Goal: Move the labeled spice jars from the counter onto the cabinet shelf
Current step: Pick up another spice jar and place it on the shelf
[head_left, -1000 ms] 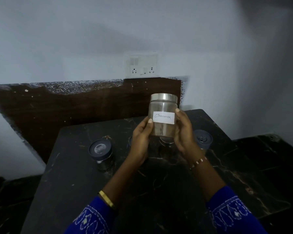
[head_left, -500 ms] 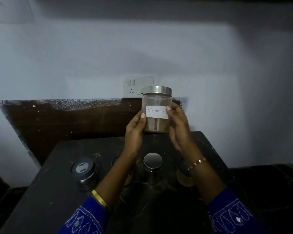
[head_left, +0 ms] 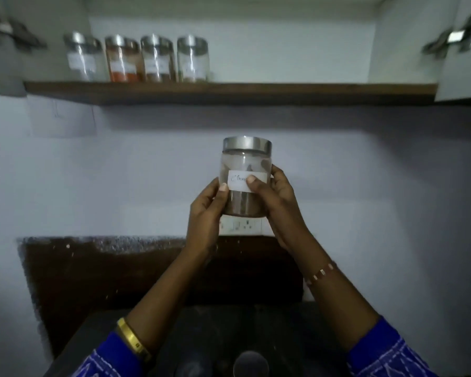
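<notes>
I hold a clear glass jar (head_left: pixel 245 164) with a silver lid and a white handwritten label upright in front of the wall, well above the counter. My left hand (head_left: pixel 206 213) grips its left side and my right hand (head_left: pixel 275 194) grips its right side, the thumb covering part of the label. Brown powder fills the jar's lower part. Above, the wooden cabinet shelf (head_left: pixel 283 89) carries several labeled jars (head_left: pixel 136 59) in a row at its left end. A silver jar lid (head_left: pixel 250 363) shows on the dark counter (head_left: pixel 201 336) at the bottom.
Open cabinet doors with metal hinges (head_left: pixel 457 36) flank the shelf on both sides. A white socket plate (head_left: pixel 242 225) sits on the wall behind the jar. A dark backsplash (head_left: pixel 93 268) runs above the counter. The shelf's right part is bare.
Both hands have raised the jar from just above the counter. My view has tilted upward, bringing the cabinet shelf and its jars into sight. My right thumb now covers part of the label.
</notes>
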The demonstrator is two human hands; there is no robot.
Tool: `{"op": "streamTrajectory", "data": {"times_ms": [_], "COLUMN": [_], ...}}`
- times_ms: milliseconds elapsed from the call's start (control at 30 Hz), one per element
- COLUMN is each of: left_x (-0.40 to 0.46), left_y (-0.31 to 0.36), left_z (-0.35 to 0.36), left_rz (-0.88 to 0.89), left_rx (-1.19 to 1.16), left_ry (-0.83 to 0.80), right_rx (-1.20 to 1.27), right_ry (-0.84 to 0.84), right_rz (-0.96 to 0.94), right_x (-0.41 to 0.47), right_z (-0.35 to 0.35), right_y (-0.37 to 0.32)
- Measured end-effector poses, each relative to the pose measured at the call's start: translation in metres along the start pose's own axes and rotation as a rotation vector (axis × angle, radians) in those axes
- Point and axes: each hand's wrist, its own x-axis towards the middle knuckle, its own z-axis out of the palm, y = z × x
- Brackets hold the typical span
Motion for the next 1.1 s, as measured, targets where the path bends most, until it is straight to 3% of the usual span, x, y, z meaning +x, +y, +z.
{"op": "streamTrajectory", "data": {"times_ms": [167,367,700,933,1100], "left_x": [0.076,0.157,0.244,0.283,0.303], "left_y": [0.06,0.113,0.112,0.098,0.098], "left_z": [-0.007,-0.009,-0.015,-0.02,-0.016], "left_rz": [0.254,0.333,0.255,0.218,0.097], "left_rx": [0.145,0.223,0.415,0.963,1.111], "left_ry": [0.0,-0.043,-0.009,-0.083,-0.167], "right_rx": [-0.121,-0.229,-0.508,-0.878,-1.145], "right_ry": [-0.009,0.042,0.033,0.074,0.147], "right_rz": [-0.215,-0.337,-0.308,-0.189,-0.152], "right_x": [0.065,0.135,0.226,0.267,0.289], "right_z": [0.018,0.029,0.039,0.035,0.04], "right_y": [-0.072,-0.12,-0.11,-0.099,-0.09]}}
